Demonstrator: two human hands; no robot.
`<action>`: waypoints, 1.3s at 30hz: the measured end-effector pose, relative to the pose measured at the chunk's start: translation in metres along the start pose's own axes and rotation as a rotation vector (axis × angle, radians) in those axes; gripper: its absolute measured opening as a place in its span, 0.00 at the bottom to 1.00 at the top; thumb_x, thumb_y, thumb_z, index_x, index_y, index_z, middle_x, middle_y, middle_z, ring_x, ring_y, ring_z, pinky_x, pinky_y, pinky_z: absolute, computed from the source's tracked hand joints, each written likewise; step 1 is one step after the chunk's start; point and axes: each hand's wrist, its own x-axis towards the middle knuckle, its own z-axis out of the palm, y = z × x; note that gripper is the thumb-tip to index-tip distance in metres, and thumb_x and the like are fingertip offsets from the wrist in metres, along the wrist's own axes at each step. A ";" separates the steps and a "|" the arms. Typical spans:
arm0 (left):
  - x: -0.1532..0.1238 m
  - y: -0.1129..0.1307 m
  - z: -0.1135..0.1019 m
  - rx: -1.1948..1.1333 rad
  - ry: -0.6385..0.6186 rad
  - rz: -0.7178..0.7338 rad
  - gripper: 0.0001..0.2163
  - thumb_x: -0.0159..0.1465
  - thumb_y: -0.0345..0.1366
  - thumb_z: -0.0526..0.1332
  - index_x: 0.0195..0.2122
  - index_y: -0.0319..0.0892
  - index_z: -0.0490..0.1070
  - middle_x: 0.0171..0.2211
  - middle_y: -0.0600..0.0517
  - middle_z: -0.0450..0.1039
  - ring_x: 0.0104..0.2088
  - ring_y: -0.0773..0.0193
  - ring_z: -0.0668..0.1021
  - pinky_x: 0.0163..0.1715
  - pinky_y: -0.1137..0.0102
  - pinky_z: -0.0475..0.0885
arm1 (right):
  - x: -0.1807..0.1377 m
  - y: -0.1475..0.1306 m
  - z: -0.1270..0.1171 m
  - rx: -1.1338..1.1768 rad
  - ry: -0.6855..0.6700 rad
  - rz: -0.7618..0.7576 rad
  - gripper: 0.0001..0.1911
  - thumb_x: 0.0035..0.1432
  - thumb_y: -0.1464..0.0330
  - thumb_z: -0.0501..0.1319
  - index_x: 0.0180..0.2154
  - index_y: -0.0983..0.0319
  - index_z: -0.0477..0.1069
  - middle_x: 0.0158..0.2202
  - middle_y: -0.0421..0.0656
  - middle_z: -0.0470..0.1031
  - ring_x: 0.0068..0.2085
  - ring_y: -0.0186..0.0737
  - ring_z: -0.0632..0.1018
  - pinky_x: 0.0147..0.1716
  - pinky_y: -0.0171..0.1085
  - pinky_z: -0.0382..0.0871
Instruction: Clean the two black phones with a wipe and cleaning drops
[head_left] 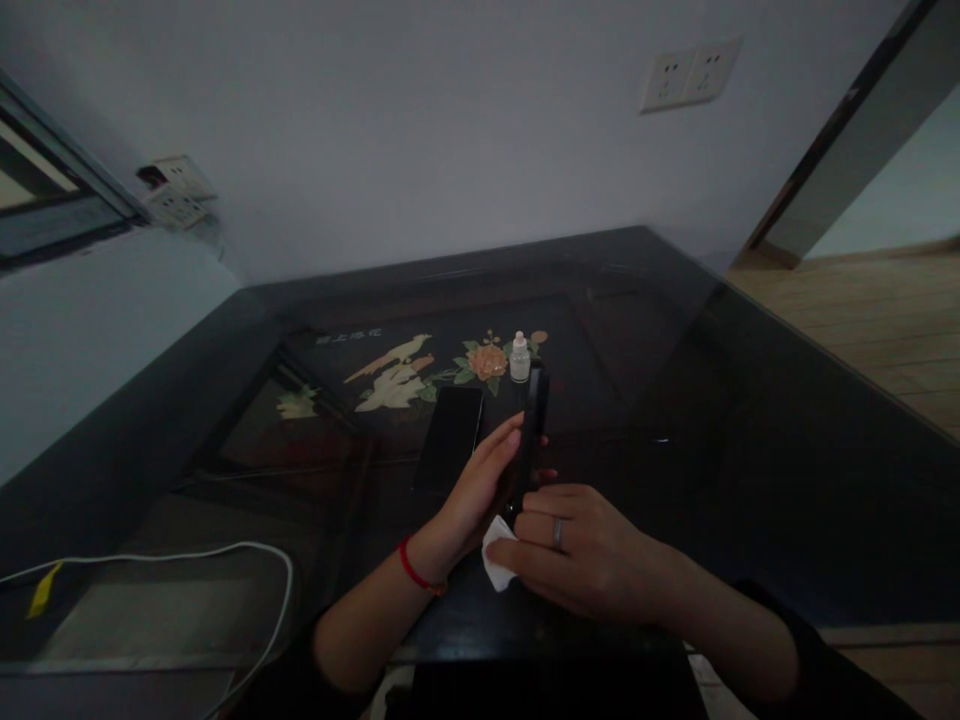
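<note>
My left hand (484, 475), with a red cord on its wrist, is wrapped round a black phone-like slab (533, 415) held upright and edge-on to me. My right hand (581, 550), a ring on one finger, pinches a white tissue or cloth (496, 555) at the slab's lower end. A black smartphone (449, 437) lies flat on the table to the left of my left hand. Beyond the held slab stands a small clear bottle with a white cap (520, 358). The slab's broad faces are turned away from view.
The dark glossy table (720, 450) carries a bird-and-flower picture (397, 380) and meets the wall at the back. A white cable (187, 550) with a yellow tag (45, 590) crosses the front left. Wall sockets (691, 75) are above; wooden floor (885, 320) is at right.
</note>
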 end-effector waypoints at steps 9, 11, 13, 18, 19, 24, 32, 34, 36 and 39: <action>-0.001 0.001 0.001 -0.066 -0.008 0.065 0.26 0.48 0.49 0.71 0.45 0.40 0.75 0.37 0.49 0.75 0.36 0.60 0.76 0.40 0.62 0.75 | -0.003 -0.004 0.003 -0.046 -0.006 -0.043 0.10 0.64 0.75 0.53 0.36 0.67 0.73 0.23 0.38 0.69 0.25 0.32 0.66 0.25 0.35 0.58; -0.001 0.001 0.000 -0.075 -0.008 0.057 0.27 0.46 0.48 0.72 0.45 0.40 0.75 0.36 0.49 0.75 0.35 0.61 0.76 0.40 0.62 0.74 | -0.003 -0.005 0.003 -0.075 0.011 -0.057 0.10 0.64 0.75 0.53 0.37 0.68 0.73 0.24 0.38 0.70 0.25 0.33 0.68 0.25 0.35 0.58; -0.001 0.002 0.000 -0.086 -0.021 0.062 0.26 0.46 0.46 0.73 0.45 0.40 0.75 0.37 0.49 0.75 0.36 0.61 0.76 0.42 0.61 0.74 | -0.003 -0.006 0.002 -0.095 0.033 -0.069 0.11 0.64 0.76 0.52 0.37 0.69 0.73 0.24 0.39 0.71 0.25 0.33 0.68 0.24 0.36 0.58; -0.005 0.005 -0.001 -0.235 -0.070 -0.068 0.20 0.51 0.42 0.70 0.44 0.39 0.75 0.38 0.48 0.76 0.39 0.58 0.77 0.48 0.56 0.71 | -0.003 -0.005 0.002 -0.135 0.083 -0.086 0.13 0.64 0.76 0.50 0.38 0.69 0.74 0.23 0.39 0.71 0.24 0.34 0.69 0.24 0.36 0.59; -0.005 0.005 -0.001 -0.284 -0.080 -0.122 0.19 0.54 0.43 0.68 0.44 0.39 0.75 0.39 0.47 0.77 0.39 0.57 0.78 0.49 0.55 0.71 | -0.003 -0.004 0.002 -0.139 0.089 -0.084 0.13 0.64 0.76 0.50 0.38 0.69 0.74 0.23 0.39 0.71 0.24 0.34 0.69 0.24 0.36 0.59; -0.004 0.011 0.000 -0.493 -0.058 -0.182 0.22 0.63 0.46 0.54 0.52 0.38 0.71 0.50 0.43 0.75 0.46 0.53 0.77 0.55 0.50 0.63 | -0.004 0.002 0.004 -0.196 0.080 -0.045 0.11 0.64 0.76 0.53 0.36 0.67 0.74 0.23 0.38 0.71 0.25 0.34 0.69 0.24 0.36 0.60; -0.001 0.022 -0.002 -0.595 -0.048 -0.060 0.24 0.67 0.44 0.49 0.59 0.37 0.63 0.53 0.43 0.72 0.54 0.53 0.73 0.56 0.52 0.64 | -0.015 0.023 -0.007 -0.234 0.118 0.055 0.07 0.63 0.75 0.56 0.39 0.65 0.73 0.24 0.40 0.71 0.27 0.34 0.70 0.28 0.34 0.65; -0.002 0.026 0.000 -0.598 -0.016 -0.050 0.22 0.67 0.42 0.49 0.59 0.37 0.63 0.52 0.45 0.73 0.54 0.56 0.74 0.54 0.57 0.67 | -0.017 0.029 -0.012 -0.211 0.146 0.104 0.09 0.63 0.75 0.55 0.41 0.66 0.73 0.25 0.41 0.71 0.27 0.34 0.69 0.28 0.34 0.65; -0.003 0.029 0.001 -0.599 0.003 -0.058 0.22 0.68 0.41 0.48 0.59 0.38 0.64 0.52 0.46 0.73 0.53 0.58 0.74 0.51 0.61 0.69 | -0.018 0.033 -0.016 -0.176 0.173 0.172 0.09 0.62 0.76 0.55 0.41 0.65 0.73 0.25 0.41 0.70 0.27 0.33 0.69 0.27 0.33 0.65; -0.005 0.030 0.003 -0.587 -0.008 -0.073 0.23 0.68 0.42 0.47 0.60 0.39 0.63 0.53 0.46 0.73 0.53 0.59 0.74 0.49 0.64 0.70 | -0.018 0.032 -0.020 -0.137 0.250 0.313 0.10 0.61 0.77 0.56 0.41 0.63 0.73 0.25 0.40 0.69 0.27 0.32 0.69 0.25 0.32 0.63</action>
